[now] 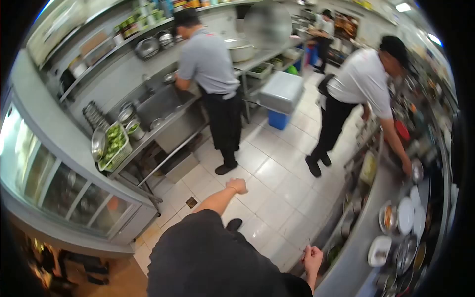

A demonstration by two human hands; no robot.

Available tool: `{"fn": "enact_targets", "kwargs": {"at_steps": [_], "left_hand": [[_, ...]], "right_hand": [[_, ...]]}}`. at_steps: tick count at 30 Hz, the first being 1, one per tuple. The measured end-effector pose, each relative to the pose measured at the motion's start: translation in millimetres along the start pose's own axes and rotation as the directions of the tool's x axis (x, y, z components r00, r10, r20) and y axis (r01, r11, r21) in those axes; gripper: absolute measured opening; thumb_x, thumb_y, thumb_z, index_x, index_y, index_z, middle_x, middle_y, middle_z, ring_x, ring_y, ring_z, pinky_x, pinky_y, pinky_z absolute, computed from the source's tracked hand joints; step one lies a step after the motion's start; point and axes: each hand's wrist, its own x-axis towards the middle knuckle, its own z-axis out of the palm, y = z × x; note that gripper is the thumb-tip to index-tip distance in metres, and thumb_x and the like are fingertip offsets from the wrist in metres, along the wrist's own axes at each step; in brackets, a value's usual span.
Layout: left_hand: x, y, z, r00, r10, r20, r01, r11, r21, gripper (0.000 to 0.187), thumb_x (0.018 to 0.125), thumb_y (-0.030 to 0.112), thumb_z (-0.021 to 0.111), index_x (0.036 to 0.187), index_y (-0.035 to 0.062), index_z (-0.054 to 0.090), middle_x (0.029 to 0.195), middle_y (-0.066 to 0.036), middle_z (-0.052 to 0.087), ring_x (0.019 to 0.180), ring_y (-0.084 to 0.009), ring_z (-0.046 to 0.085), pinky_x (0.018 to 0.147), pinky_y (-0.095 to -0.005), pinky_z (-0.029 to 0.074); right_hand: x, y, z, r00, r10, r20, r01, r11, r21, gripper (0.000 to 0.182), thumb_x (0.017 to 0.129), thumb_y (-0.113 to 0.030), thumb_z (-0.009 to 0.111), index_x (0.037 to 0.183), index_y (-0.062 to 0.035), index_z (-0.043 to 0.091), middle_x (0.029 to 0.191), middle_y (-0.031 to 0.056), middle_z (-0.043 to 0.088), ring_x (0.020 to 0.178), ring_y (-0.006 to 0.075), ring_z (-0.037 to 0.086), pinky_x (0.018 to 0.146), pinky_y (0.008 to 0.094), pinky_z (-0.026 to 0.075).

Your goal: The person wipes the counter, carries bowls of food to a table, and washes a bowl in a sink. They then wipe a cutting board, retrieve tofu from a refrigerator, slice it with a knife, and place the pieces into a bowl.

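My left hand (237,186) is stretched forward over the tiled floor (269,173), its fingers curled into a loose fist with nothing visible in them. Lower down, beside the long steel counter (363,218), my right hand (312,258) is closed with its fingertips pinched together. Something thin and faint seems to stick up from that pinch, too small to name. Neither hand touches the counter. On the counter to the right lie white plates (405,216), a white square dish (379,251) and a metal bowl with orange food (388,217).
One person (210,69) stands at the sink (158,105) on the left. Another person (356,89) leans over the right counter, and a third (324,37) is at the back. A grey lidded bin (282,90) stands mid-floor. Greens fill a white basket (123,157) at left.
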Motion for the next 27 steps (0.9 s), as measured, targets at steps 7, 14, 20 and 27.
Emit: {"fn": "enact_targets", "kwargs": {"at_steps": [7,14,20,27], "left_hand": [[89,-322,-180,0.574,-0.548,-0.608,-0.274,0.571,-0.774,0.017,0.082,0.018,0.063,0.081,0.0018,0.066,0.07,-0.014,0.067,0.067,-0.0258,0.065,0.066,-0.0382,0.051],[176,-590,-499,-0.138,-0.382,-0.914,-0.139,0.921,-0.364,0.016,0.086,0.018,0.059,0.086,0.0021,0.062,0.079,-0.017,0.066,0.075,-0.0334,0.065,0.069,-0.042,0.049],[227,-709,-688,-0.252,-0.116,-0.961,0.149,0.976,-0.157,0.024,0.082,0.02,0.066,0.102,0.007,0.06,0.102,-0.018,0.064,0.089,-0.0393,0.063,0.079,-0.0478,0.049],[220,-697,-746,0.223,0.058,-0.973,0.455,0.877,0.157,0.018,0.087,0.015,0.046,0.101,0.0115,0.056,0.104,-0.016,0.057,0.093,-0.0404,0.061,0.077,-0.0523,0.049]], "right_hand": [[176,-16,146,0.809,-0.394,0.437,0.577,0.387,-0.719,0.031,0.072,-0.013,0.065,0.1,0.0002,0.065,0.08,0.0152,0.069,0.075,0.03,0.067,0.072,0.0385,0.054],[231,58,332,0.896,0.305,0.323,0.163,0.451,-0.877,0.039,0.069,-0.024,0.071,0.101,-0.0024,0.069,0.089,0.0163,0.071,0.083,0.0297,0.069,0.077,0.0375,0.055],[214,69,442,0.792,0.449,0.414,0.19,0.463,-0.866,0.042,0.071,-0.036,0.073,0.101,-0.0066,0.071,0.087,0.017,0.071,0.084,0.0287,0.069,0.078,0.0364,0.055],[228,-1,508,0.953,0.224,0.204,0.012,0.646,-0.763,0.027,0.073,-0.027,0.07,0.087,-0.0037,0.071,0.083,0.017,0.07,0.079,0.0303,0.069,0.074,0.0386,0.054]]}}
